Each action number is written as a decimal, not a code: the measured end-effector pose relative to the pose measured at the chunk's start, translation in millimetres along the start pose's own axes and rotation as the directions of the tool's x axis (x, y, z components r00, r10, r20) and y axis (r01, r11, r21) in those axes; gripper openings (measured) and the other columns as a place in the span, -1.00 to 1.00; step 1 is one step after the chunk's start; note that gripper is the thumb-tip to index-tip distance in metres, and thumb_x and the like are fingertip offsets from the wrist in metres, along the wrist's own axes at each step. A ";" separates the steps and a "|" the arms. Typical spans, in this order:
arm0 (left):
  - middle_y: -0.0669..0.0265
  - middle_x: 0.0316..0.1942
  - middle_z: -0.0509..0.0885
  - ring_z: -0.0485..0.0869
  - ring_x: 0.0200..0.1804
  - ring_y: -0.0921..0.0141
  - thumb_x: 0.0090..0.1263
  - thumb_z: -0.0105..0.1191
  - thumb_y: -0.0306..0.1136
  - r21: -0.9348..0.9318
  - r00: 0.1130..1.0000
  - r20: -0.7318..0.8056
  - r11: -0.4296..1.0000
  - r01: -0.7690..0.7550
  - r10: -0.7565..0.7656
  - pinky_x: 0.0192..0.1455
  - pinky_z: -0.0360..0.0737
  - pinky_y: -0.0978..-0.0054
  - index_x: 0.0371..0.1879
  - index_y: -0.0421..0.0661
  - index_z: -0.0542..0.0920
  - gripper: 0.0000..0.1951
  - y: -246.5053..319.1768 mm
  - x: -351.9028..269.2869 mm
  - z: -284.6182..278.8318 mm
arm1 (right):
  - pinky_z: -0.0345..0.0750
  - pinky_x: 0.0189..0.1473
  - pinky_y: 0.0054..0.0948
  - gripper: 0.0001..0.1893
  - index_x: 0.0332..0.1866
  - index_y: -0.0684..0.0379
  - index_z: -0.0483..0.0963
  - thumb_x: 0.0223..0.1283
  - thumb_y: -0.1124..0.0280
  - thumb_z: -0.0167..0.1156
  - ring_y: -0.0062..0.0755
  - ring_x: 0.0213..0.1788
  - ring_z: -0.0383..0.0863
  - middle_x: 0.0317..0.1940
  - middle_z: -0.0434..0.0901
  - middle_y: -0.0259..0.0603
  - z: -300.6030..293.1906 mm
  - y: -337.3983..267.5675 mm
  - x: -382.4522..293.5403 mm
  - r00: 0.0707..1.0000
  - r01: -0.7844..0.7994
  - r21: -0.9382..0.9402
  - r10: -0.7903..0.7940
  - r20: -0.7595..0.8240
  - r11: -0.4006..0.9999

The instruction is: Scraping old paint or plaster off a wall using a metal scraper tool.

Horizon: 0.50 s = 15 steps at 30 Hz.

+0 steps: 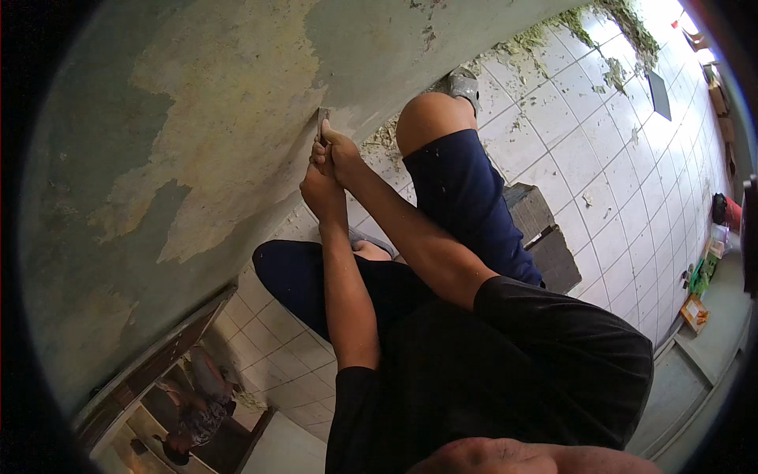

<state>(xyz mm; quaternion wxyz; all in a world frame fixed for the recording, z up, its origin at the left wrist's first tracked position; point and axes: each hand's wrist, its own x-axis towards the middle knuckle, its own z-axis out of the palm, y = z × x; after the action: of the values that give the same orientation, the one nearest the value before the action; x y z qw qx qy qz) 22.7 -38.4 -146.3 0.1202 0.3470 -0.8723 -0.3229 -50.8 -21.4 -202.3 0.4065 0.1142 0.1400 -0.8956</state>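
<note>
My right hand (339,149) is wrapped around a narrow flat scraper (323,115), with the thumb lying along it. Just below, my left hand (323,191) grips its lower part, most of which the fingers hide. The tool's flat end is up against the green-painted wall (237,130), or very close to it; contact cannot be told. Over a large patch, the paint has come off and pale, yellowish plaster (231,95) shows. My bent knees are on both sides of my arms.
Paint flakes (628,35) litter the white tiled floor (598,166) along the wall. A wooden block or low stool (542,237) stands beside my right leg. Farther off lies a dark flat panel (658,96). Through a doorway at lower left, another person (198,418) is visible.
</note>
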 end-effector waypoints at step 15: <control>-0.07 -0.37 0.74 0.71 -0.27 -0.11 0.57 -0.03 0.09 0.070 0.976 -0.054 0.976 -0.207 0.211 -0.23 0.60 0.00 -0.20 -0.11 0.72 -0.53 42.5 20.0 24.5 | 0.41 -0.37 -0.45 -0.57 -0.26 0.11 0.36 0.54 -0.08 0.02 -0.46 -0.57 0.32 -0.59 0.37 -0.33 14.0 -67.9 -3.6 0.984 0.097 0.205 -0.125 0.125 0.974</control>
<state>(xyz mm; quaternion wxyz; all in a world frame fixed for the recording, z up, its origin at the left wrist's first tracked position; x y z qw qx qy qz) -25.0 -16.9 -137.8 0.1689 0.2667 -0.9098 -0.2695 -101.3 19.1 -177.3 0.3511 0.0842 0.0279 -0.9321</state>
